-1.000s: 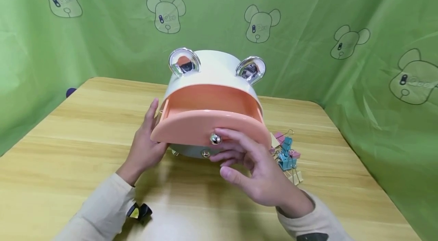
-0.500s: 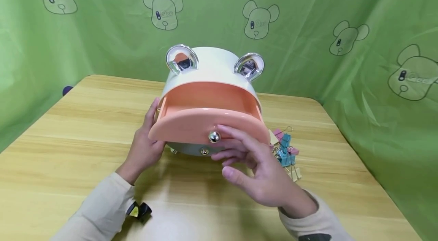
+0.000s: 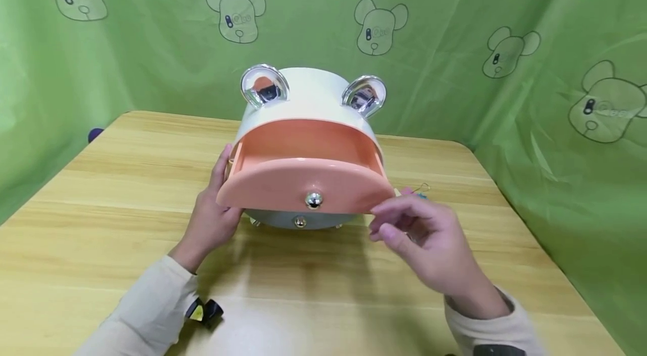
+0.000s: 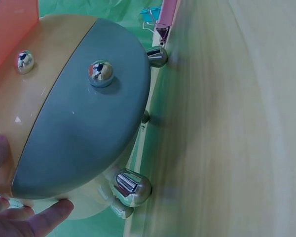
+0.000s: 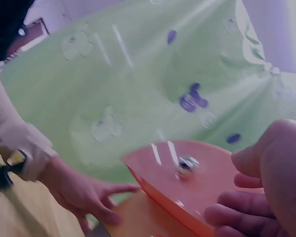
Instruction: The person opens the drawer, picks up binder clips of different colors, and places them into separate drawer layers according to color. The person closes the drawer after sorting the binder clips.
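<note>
A white rounded desktop drawer box (image 3: 313, 89) with two silver ears stands on the table, its pink top drawer (image 3: 283, 190) pulled out. A silver knob (image 3: 314, 200) sits on the drawer front. Below are a tan drawer (image 4: 39, 98) and a grey-blue drawer (image 4: 89, 118), both closed. My left hand (image 3: 214, 215) holds the box's left side, thumb at the front and fingers along the side. At the drawer's right corner, my right hand (image 3: 429, 243) hovers with loosely bent fingers and nothing in them. Behind it, binder clips (image 3: 408, 192) are mostly hidden.
The wooden table (image 3: 303, 300) has a green cloth screen (image 3: 313, 19) behind it and at both sides. In the left wrist view, a blue binder clip (image 4: 150, 14) and a pink one (image 4: 166, 12) lie beyond the box's foot (image 4: 157, 57).
My right hand has moved right, away from the knob to the drawer's right corner, now covering most of the clips. The left hand and drawer stay as they were; the head view has shifted slightly.
</note>
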A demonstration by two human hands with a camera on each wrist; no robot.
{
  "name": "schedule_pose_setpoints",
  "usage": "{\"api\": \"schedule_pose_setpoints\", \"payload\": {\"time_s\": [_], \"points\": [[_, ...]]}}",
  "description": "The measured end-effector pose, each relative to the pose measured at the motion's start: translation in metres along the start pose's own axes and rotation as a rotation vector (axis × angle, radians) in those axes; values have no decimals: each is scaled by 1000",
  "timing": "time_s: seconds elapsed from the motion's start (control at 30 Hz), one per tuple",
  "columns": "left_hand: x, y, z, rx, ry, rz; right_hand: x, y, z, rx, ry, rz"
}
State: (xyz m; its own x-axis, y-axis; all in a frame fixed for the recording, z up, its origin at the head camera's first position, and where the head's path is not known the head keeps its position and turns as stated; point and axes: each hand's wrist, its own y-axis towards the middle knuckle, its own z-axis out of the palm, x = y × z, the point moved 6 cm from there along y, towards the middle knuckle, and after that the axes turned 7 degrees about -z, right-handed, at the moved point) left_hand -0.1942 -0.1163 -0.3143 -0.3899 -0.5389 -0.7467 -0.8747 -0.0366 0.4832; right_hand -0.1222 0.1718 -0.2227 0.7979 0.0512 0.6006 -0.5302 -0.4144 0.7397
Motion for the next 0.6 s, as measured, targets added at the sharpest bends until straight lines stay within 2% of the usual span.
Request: {"api": "schedule_pose_setpoints", "payload": {"time_s": [0.17,0.27,0.43,0.6], "points": [[0,-1,0,-5,2,3,-16,-11,-29,-124,6,31],[1,-1,0,-7,2,3,-29,-22,-45,-190,-88,112],[2,-2,1,-4,-4,-1,-53,-44,-65,-217,-396,295],[2,-1,1,-5,-9,-8,-78,-59,-72,-125,-699,414]]}}
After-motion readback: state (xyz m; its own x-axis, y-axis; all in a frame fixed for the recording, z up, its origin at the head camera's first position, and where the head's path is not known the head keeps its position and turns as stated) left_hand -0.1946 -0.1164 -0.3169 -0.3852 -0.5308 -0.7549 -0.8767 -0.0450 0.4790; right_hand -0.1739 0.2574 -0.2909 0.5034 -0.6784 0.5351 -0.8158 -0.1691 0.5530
